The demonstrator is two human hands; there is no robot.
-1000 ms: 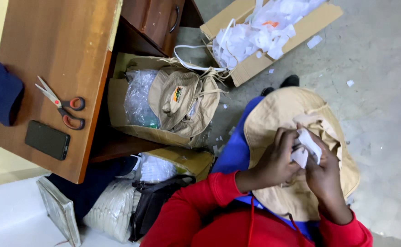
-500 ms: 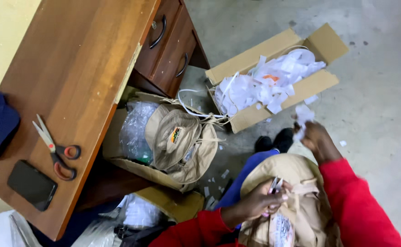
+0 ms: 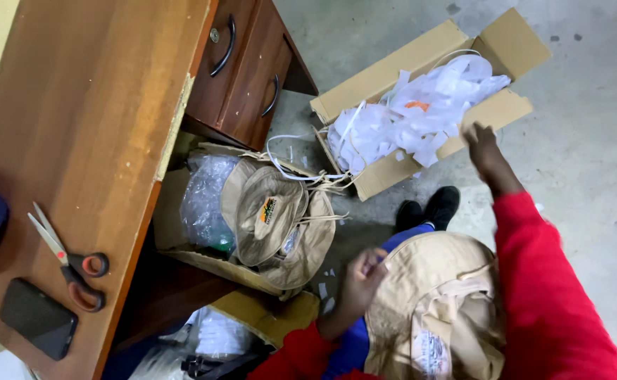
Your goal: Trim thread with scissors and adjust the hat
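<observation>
A tan bucket hat (image 3: 435,295) lies on my lap. My left hand (image 3: 360,279) pinches its brim at the left edge. My right hand (image 3: 483,150), in a red sleeve, is stretched out over the near wall of an open cardboard box (image 3: 393,81) on the floor. Its fingers are loose and spread, with nothing visible in them. The box is filled with white paper strips and scraps (image 3: 414,116); the fingertips are right beside them.
A second cardboard box (image 3: 171,246) under the wooden desk (image 3: 90,119) holds more tan hats (image 3: 276,218) and clear plastic bags. Scissors (image 3: 69,260) and a dark phone (image 3: 37,318) lie on the desk. The desk drawers (image 3: 248,77) are on the left; the floor is grey concrete.
My right hand left the hat, carried a white scrap out to the scrap box and now hangs over it without the scrap. My left hand stayed on the hat.
</observation>
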